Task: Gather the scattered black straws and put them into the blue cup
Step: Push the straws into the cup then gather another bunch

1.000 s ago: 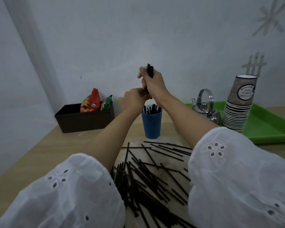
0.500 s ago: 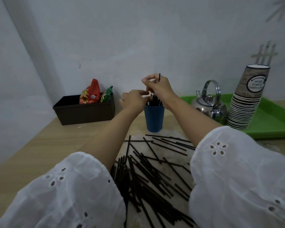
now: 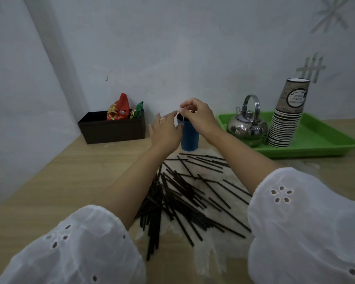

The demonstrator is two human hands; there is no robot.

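While the blue cup (image 3: 190, 138) stands upright far-centre on the worktop (image 3: 70, 181), most of the black straws (image 3: 182, 193) lie outside it. They form a loose crossed pile on the worktop just in front of the cup, between the two forearms, running back toward the person. A few dark ends show in the cup's mouth, mostly hidden by the hands.

The person's left hand (image 3: 165, 131) has its fingers mostly straight, lying against the cup's left side up near the rim. Nothing visible is held; there is a ring on one finger. The right hand (image 3: 199, 117) sits over the cup's mouth, fingers curled, thumb and forefinger tips close together at the rim. Cannot tell whether a straw sits in that pinch: too small, dark on dark.

Both arms come in from white eyelet sleeves (image 3: 80, 249) at the bottom of the view. A pale patch (image 3: 209, 253) on the worktop lies under the near end of the pile.

Left of the cup, by the wall, is a dark brown box (image 3: 111, 132) with a red snack packet (image 3: 118, 108) and a green packet (image 3: 137, 111) sticking out of it. Right of the cup, a green tray (image 3: 326, 144) carries a steel kettle (image 3: 247, 126), handle up, and a tall stack of paper cups (image 3: 285, 119) just beside it.
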